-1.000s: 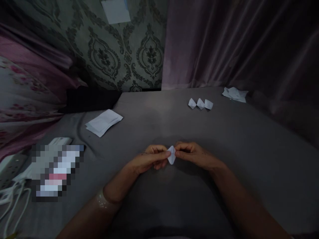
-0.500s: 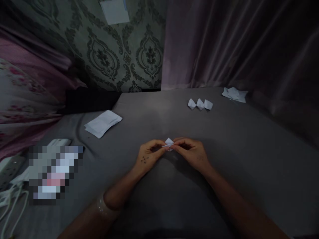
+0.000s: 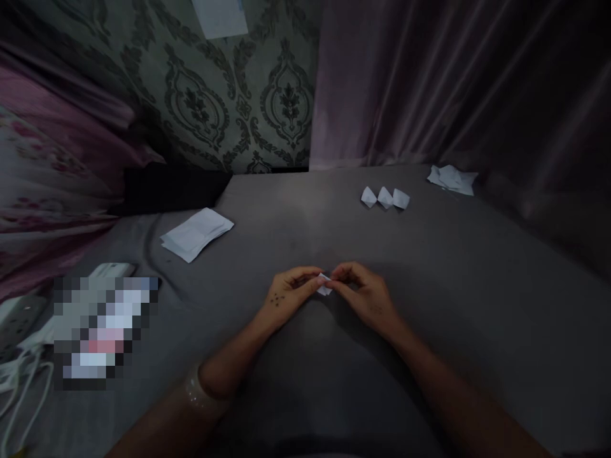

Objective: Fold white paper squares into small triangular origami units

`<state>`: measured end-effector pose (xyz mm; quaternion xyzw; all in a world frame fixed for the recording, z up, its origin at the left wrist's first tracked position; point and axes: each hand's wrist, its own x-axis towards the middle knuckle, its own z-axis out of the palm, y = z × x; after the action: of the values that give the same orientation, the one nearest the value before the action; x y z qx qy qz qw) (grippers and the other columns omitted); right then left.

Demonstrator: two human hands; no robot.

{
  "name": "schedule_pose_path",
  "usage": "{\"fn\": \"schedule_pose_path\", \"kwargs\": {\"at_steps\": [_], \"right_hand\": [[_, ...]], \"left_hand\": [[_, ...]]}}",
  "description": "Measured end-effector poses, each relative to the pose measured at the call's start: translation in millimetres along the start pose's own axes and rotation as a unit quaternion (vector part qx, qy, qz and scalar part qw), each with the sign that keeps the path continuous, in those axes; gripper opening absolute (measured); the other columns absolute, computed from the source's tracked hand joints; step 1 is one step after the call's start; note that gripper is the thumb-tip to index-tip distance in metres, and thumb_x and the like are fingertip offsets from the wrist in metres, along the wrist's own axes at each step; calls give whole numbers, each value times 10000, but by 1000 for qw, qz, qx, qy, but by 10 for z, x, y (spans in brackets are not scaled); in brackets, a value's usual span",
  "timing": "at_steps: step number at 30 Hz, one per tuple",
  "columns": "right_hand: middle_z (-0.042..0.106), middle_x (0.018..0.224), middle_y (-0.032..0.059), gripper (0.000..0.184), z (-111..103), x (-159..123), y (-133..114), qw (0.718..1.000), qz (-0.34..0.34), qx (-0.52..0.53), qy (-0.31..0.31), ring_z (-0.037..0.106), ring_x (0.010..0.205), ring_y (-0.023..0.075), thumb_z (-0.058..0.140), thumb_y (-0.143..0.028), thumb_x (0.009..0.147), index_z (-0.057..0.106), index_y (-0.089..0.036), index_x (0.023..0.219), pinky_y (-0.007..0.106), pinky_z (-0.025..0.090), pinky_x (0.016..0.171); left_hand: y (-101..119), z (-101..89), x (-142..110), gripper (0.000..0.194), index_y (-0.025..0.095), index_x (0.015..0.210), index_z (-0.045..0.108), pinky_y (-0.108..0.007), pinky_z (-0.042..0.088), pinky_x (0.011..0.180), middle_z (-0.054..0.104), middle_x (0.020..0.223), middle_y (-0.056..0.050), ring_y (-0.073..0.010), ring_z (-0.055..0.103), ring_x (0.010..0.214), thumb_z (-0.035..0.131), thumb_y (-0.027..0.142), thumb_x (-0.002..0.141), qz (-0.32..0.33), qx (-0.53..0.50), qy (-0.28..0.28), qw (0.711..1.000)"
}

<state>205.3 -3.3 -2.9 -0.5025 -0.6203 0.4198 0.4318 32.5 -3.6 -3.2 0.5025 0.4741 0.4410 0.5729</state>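
Observation:
Between my two hands is a small folded piece of white paper (image 3: 325, 291), held just above the grey sheet. My left hand (image 3: 289, 291) pinches its left side between thumb and fingers. On the other side my right hand (image 3: 365, 289) grips the right edge with thumb and fingertips. The fingers hide much of the paper, so its full shape does not show. Farther off, to the right, three small folded paper pieces (image 3: 385, 198) stand in a row on the sheet.
A stack of white paper (image 3: 197, 234) lies at the left. Crumpled-looking paper pieces (image 3: 452, 180) rest at the far right. At the left edge are a power strip (image 3: 21, 318), white cables (image 3: 33, 388) and a pixelated object (image 3: 107, 331). Curtains and a patterned wall (image 3: 243, 95) bound the back.
The folded paper has turned in my fingers; its upright tip no longer sticks up, and more of it shows below the fingertips. The hands stay nearly in place. The view has shifted slightly.

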Motion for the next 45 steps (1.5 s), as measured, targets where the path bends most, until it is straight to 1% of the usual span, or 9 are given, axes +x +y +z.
{"fn": "schedule_pose_path", "kwargs": {"at_steps": [5,9,13,17,22,30,37,42,45], "right_hand": [[656,725,1,251,69,11,18,992,72,104,-6,621,689,146,723,-406,709,639,-215,848,303,495,681],[672,715,38,409,139,-12,-29,964,179,180,-79,629,646,143,673,-572,721,682,-172,807,282,494,604],[692,711,58,499,216,-60,-73,936,236,230,-125,626,580,126,712,-630,645,677,-144,751,240,469,520],[635,576,10,476,234,-65,-88,939,239,215,-121,547,465,83,705,-620,661,623,-154,607,211,423,457],[581,503,-7,468,182,-42,-71,955,208,164,-131,494,431,73,664,-594,724,620,-162,549,217,406,457],[586,539,-24,438,153,-69,2,911,259,244,-207,479,422,56,689,-579,722,687,-141,736,187,358,418],[557,497,-35,441,219,-60,-6,935,242,218,-139,434,399,46,710,-586,682,660,-148,673,182,339,403],[557,497,-16,509,163,-64,-51,935,266,157,-174,454,396,72,627,-658,718,646,-152,671,204,347,393],[529,505,-16,444,76,-46,-67,985,156,33,-63,470,440,93,594,-583,794,636,-168,642,228,372,434]], "left_hand": [[-27,-19,26,209,158,770,751,-275,478,725,717,783,-49,-162,629,750,728,363,733,-13,-12,44,999],[-47,7,28,244,140,759,714,-256,462,672,685,701,-28,-128,593,652,712,383,744,-38,-60,59,996],[-83,29,17,268,138,736,643,-238,439,620,631,668,-7,-116,557,623,686,401,760,-15,-11,77,997],[-91,30,8,299,152,730,585,-228,417,586,585,641,12,-109,527,603,648,438,790,13,44,80,996],[-37,31,13,360,156,725,550,-210,386,544,567,589,20,-89,503,551,617,500,809,3,19,19,1000],[-64,11,43,343,156,711,539,-184,340,483,528,531,48,-58,457,476,678,462,779,8,-48,-9,999],[-101,-15,59,341,142,809,584,-177,337,473,558,550,31,-64,495,490,639,479,811,-26,-59,-24,998],[-139,-25,98,301,131,763,579,-160,344,466,558,568,35,-48,491,485,752,372,715,-84,-129,-8,988],[-110,-45,120,255,132,779,591,-150,325,448,561,611,35,-28,453,472,775,278,678,-129,-176,18,976]]}}
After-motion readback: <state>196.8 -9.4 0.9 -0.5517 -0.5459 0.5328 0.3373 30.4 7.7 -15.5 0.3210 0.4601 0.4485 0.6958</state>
